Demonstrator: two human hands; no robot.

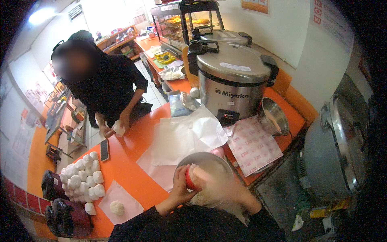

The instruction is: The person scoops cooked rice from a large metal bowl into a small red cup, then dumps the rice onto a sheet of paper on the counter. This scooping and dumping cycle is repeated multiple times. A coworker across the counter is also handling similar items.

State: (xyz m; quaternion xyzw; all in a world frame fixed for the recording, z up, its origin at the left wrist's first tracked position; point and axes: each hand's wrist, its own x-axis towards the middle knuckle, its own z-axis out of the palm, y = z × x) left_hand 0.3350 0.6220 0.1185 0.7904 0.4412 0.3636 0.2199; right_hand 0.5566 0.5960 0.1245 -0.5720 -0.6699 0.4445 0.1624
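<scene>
My left hand point(180, 187) grips a small red cup point(190, 178) over a round metal bowl point(229, 169). White cooked rice point(203, 198) lies in the bowl, and some rice shows at the cup's mouth. Motion blurs my right hand point(231, 189), which is over the bowl's right side. A pale blurred shape extends from it toward the cup; whether it is a paddle or fingers is unclear. To the left, a rice mound point(117, 207) rests on a square of white paper point(133, 204). Loose white paper sheets point(173, 140) lie beyond the bowl.
Many paper-wrapped bundles point(81, 178) are piled on the orange table point(130, 174), near a phone point(104, 150). Across it, a co-worker point(108, 81) holds a white bundle point(118, 128). A Miyako rice cooker point(232, 75), tilted metal bowl point(275, 118) and printed paper point(254, 145) stand right.
</scene>
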